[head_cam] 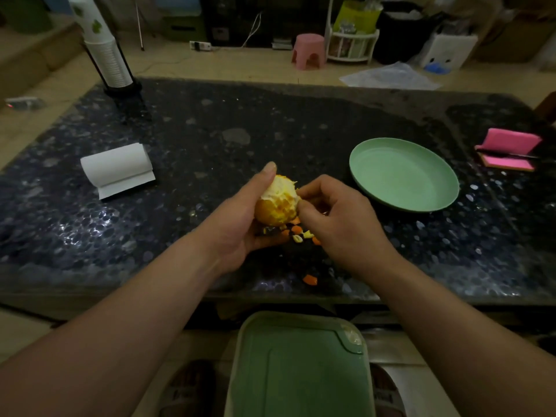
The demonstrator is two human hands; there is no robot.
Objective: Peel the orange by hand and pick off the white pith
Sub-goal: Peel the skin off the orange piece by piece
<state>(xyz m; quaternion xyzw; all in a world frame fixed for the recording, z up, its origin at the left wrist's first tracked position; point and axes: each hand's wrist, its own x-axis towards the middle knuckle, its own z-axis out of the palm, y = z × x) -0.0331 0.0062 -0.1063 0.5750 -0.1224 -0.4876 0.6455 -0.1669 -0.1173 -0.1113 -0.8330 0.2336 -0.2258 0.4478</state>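
Observation:
A partly peeled orange (pixel 278 203) shows white pith on top and orange skin low on its left side. My left hand (pixel 240 218) grips it from the left and below, thumb up along its side. My right hand (pixel 334 218) has its fingers curled against the orange's right side, thumb and forefinger pinching at the peel or pith there. Small peel scraps (pixel 301 236) lie on the dark table under the hands, one more piece (pixel 310 279) nearer the front edge.
An empty green plate (pixel 404 174) sits right of the hands. A white tissue roll (pixel 117 170) lies at left, a cup stack in a holder (pixel 105 46) at the back left, pink sticky notes (pixel 508 149) at far right. A green bin (pixel 301 365) stands below the table's front edge.

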